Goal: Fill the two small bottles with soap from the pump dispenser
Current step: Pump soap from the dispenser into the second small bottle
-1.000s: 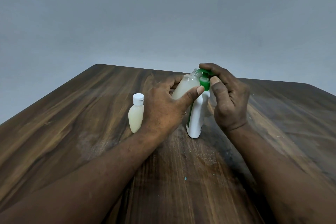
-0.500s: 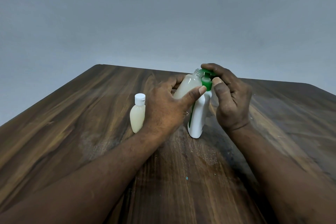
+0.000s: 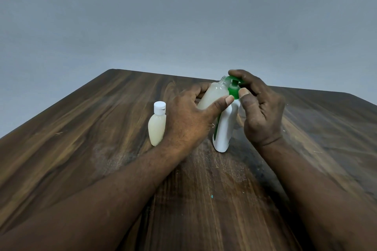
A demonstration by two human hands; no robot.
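Note:
A white pump dispenser [image 3: 224, 128] with a green pump head [image 3: 234, 85] stands on the wooden table [image 3: 81, 138]. My left hand [image 3: 189, 120] holds an uncapped small clear bottle [image 3: 214, 96], tilted, with its open neck up against the pump's nozzle; it holds pale soap. My right hand [image 3: 261, 108] rests on the green pump head, fingers on top and thumb at the collar. A second small bottle [image 3: 157, 128], capped in white and full of pale soap, stands upright just left of my left hand.
The dark wood tabletop runs to a far edge behind the bottles, with a plain grey wall beyond. A tiny teal speck [image 3: 212, 196] lies on the wood near me.
The pump head has risen a little under my right hand's fingers. Left hand and tilted bottle stay at the nozzle; the capped bottle has not moved.

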